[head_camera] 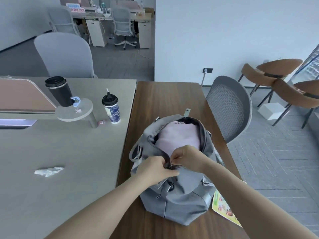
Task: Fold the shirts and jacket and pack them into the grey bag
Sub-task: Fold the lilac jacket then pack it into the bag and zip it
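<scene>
We've got the dark wood-grain worktop (165,100) with the soft grey fabric bag (179,200) sitting near our edge, its long zip opening running straight away from us. A folded pale pink garment (177,137) is already tucked inside, showing through the gap. Both grips meet at the near end of the zip: left hand (155,167) pinching the fabric there, right hand (185,158) pinching the small metal zip pull (171,165). Closing it means pulling away from us, we reckon.
</scene>
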A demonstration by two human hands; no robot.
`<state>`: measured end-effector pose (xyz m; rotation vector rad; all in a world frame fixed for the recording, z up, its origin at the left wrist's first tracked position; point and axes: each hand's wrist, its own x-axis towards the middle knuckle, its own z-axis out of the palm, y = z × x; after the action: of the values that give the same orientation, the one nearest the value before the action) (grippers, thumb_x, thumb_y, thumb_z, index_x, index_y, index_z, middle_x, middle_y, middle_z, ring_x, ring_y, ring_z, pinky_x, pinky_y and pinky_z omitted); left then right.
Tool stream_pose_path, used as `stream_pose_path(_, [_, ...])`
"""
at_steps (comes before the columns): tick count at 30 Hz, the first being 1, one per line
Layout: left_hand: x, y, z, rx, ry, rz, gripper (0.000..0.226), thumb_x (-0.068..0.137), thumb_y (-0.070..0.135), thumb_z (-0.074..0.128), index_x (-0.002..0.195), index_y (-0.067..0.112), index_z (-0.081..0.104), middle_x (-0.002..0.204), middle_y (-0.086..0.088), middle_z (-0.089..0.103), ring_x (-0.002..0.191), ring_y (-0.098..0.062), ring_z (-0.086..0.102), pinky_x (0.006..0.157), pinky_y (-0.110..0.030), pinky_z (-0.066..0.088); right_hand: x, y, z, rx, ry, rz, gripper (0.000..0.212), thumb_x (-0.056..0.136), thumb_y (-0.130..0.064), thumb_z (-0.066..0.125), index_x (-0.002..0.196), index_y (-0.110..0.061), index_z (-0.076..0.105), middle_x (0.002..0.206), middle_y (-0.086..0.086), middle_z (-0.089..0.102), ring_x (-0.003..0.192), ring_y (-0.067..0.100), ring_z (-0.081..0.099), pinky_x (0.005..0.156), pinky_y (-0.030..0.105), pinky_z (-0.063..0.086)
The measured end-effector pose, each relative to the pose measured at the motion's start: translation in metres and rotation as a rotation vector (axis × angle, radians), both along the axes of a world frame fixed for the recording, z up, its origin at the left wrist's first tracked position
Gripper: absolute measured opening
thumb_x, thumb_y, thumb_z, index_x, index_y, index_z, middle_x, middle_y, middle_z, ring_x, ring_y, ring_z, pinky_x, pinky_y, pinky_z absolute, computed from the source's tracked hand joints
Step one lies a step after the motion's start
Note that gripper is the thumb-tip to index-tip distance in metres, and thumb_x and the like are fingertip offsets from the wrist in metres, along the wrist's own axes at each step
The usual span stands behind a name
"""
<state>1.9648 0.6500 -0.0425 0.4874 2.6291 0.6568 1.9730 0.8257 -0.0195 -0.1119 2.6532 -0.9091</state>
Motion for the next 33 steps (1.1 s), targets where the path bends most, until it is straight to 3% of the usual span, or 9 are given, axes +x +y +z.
stream_pose_path(4, [0.017,0.014,-0.001,0.003,0.101,0.138,0.027,0.077,0.045,0.060,0.073,0.018,0.057,0.062,0.003,0.058,0.063,-0.013,0.055,0.055,-0.032,0.043,0.001,0.003,-0.004,-0.094,0.028,-0.018,0.023,0.084,-0.008,0.064,0.075,-0.028,0.066,0.079,-0.011,0.069,0.080,0.012,0.064,0.077,0.026,0.052])
stream_pose_path(11, [0.027,0.002,-0.001,0.031,0.090,0.145,0.028,0.071,0.029,0.060,0.064,0.016,0.037,0.058,0.000,0.042,0.053,-0.014,0.036,0.051,-0.030,0.026,-0.025,0.023,-0.024,0.140,0.147,-0.075,0.024,0.084,-0.011,0.054,0.074,-0.032,0.059,0.078,-0.011,0.066,0.079,0.018,0.059,0.064,0.028,0.046])
stream_pose_path(14, [0.031,-0.018,0.002,-0.008,-0.027,0.103,0.032,0.071,0.024,0.061,0.064,0.017,0.031,0.060,0.002,0.031,0.054,-0.015,0.027,0.051,-0.030,0.018,-0.039,0.031,-0.030,0.157,0.194,-0.152,0.020,0.082,-0.010,0.049,0.077,-0.026,0.061,0.077,-0.008,0.064,0.079,0.024,0.058,0.055,0.028,0.040])
stream_pose_path(16, [0.028,-0.029,0.007,-0.119,-0.150,0.101,0.033,0.073,0.026,0.060,0.067,0.017,0.029,0.064,0.002,0.027,0.056,-0.015,0.024,0.052,-0.031,0.016,-0.047,0.026,-0.029,0.159,0.224,-0.157,0.022,0.084,-0.008,0.046,0.083,-0.022,0.063,0.076,-0.005,0.062,0.079,0.026,0.058,0.051,0.027,0.033])
stream_pose_path(19, [0.014,-0.021,0.012,-0.248,-0.148,0.092,0.040,0.078,0.046,0.057,0.066,0.016,0.032,0.064,0.002,0.036,0.057,-0.017,0.035,0.053,-0.031,0.022,-0.055,0.012,-0.021,0.138,0.260,-0.111,0.024,0.087,-0.008,0.047,0.090,-0.023,0.066,0.079,-0.003,0.065,0.079,0.025,0.059,0.058,0.029,0.041])
stream_pose_path(22, [-0.007,0.011,0.014,-0.196,-0.029,0.151,0.045,0.084,0.063,0.049,0.073,0.020,0.041,0.074,0.003,0.051,0.074,-0.021,0.054,0.060,-0.031,0.035,-0.065,0.007,-0.018,0.065,0.245,-0.091,0.027,0.084,-0.010,0.048,0.082,-0.030,0.065,0.079,-0.007,0.068,0.078,0.022,0.062,0.065,0.031,0.051])
stream_pose_path(26, [-0.038,0.042,0.004,-0.182,0.061,0.127,0.033,0.096,0.049,0.045,0.086,0.017,0.046,0.106,-0.007,0.063,0.103,-0.029,0.059,0.074,-0.034,0.042,-0.072,0.016,-0.016,0.021,0.276,-0.055,0.032,0.076,-0.015,0.045,0.066,-0.043,0.055,0.078,-0.010,0.066,0.076,0.018,0.062,0.067,0.038,0.055])
stream_pose_path(30, [-0.049,0.036,-0.002,-0.008,-0.019,0.068,0.040,0.094,0.033,0.052,0.065,0.018,0.029,0.070,-0.003,0.045,0.070,-0.024,0.045,0.061,-0.033,0.029,-0.085,0.029,-0.020,0.150,0.285,-0.066,0.026,0.086,-0.007,0.050,0.085,-0.027,0.066,0.080,-0.013,0.057,0.079,0.018,0.055,0.060,0.026,0.038])
stream_pose_path(33, [-0.051,0.019,0.006,0.124,-0.076,-0.004,0.044,0.090,0.034,0.058,0.064,0.019,0.026,0.064,0.002,0.031,0.061,-0.016,0.029,0.059,-0.032,0.022,-0.111,0.045,-0.025,0.203,0.295,-0.134,0.024,0.087,-0.008,0.047,0.083,-0.027,0.062,0.078,-0.009,0.058,0.080,0.023,0.054,0.057,0.028,0.033])
